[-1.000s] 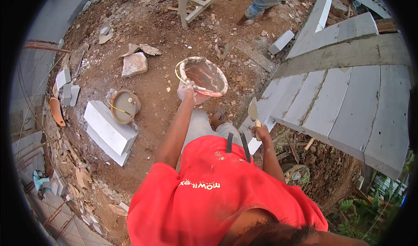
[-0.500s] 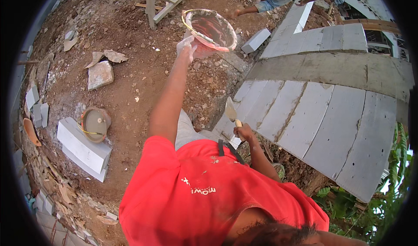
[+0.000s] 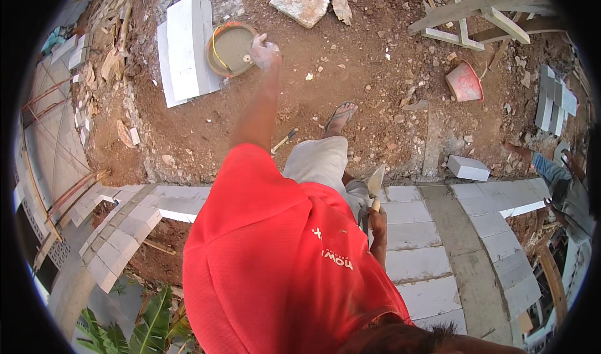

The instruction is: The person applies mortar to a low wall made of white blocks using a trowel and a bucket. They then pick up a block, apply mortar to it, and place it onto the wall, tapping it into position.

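My left hand (image 3: pixel 266 52) reaches out at the right rim of a round bucket (image 3: pixel 233 51) holding grey wet mix, with a yellow handle lying across it. The fingers look loosely apart with nothing in them; whether they touch the rim I cannot tell. Close to my body, my right hand (image 3: pixel 377 220) is closed around the pale handle of a trowel (image 3: pixel 375 182), its pointed blade directed away from me. A reddish bucket (image 3: pixel 465 82) rests tilted on the dirt at the right.
White blocks (image 3: pixel 188 47) lie left of the mix bucket. A hammer (image 3: pixel 285 140) is on the ground near my sandalled foot (image 3: pixel 341 113). Block walling (image 3: pixel 413 263) runs along my right side. Wooden trestle (image 3: pixel 463 25) stands far right; another person (image 3: pixel 566 191) bends at the right edge.
My left hand has let go of the reddish bucket, now on the ground, and is at the mix bucket. The view has turned left. My right hand still holds the trowel.
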The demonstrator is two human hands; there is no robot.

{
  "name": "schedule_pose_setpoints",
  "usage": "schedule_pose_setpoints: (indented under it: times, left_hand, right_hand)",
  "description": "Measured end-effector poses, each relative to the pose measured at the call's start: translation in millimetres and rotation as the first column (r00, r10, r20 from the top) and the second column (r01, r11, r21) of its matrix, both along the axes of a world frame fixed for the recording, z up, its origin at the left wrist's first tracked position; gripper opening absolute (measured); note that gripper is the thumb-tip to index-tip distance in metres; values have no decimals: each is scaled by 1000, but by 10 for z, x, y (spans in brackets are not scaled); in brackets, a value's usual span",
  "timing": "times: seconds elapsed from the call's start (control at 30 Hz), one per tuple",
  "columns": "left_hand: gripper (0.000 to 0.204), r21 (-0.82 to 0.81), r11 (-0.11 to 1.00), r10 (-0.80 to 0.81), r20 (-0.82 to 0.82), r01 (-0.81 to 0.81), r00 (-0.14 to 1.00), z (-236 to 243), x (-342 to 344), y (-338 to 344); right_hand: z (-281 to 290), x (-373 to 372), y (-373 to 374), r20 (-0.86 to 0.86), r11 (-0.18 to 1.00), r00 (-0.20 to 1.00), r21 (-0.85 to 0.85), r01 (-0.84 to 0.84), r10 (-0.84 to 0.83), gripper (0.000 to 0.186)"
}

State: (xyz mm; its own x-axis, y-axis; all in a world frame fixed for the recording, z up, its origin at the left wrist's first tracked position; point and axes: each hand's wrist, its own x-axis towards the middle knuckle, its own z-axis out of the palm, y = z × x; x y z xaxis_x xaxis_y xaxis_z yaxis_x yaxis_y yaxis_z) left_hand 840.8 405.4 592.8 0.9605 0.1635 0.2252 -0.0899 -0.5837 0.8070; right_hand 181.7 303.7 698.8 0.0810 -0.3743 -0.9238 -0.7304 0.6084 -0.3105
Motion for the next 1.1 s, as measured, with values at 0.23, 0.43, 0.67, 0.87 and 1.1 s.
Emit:
schedule_pose_setpoints:
  times: [0.23, 0.43, 0.67, 0.87, 1.1]
  left_hand:
    - [75, 452, 853, 401, -250, -260, 881, 1, 747, 1509]
    - [73, 192, 974, 202, -522, -116, 829, -150, 1302, 1777]
    - [39, -221, 975, -111, -576, -24, 810, -227, 1543, 1461]
    - [33, -54, 994, 5, -846, -94, 532, -7, 1232, 1056]
    - [20, -79, 995, -35, -838, -57, 545, 399, 707, 535]
  right_hand:
    - [21, 661, -833, 14, 993, 994, 30, -113, 112, 20]
    - [169, 1268, -1233, 58, 993, 992, -10, -115, 115, 31]
    - [200, 1122, -1198, 68, 978, 976, -21, -207, 208, 27]
    - [108, 555, -1069, -49, 984, 986, -70, -161, 158, 35]
    - [86, -34, -1216, -18, 988, 999, -150, 43, -46, 31]
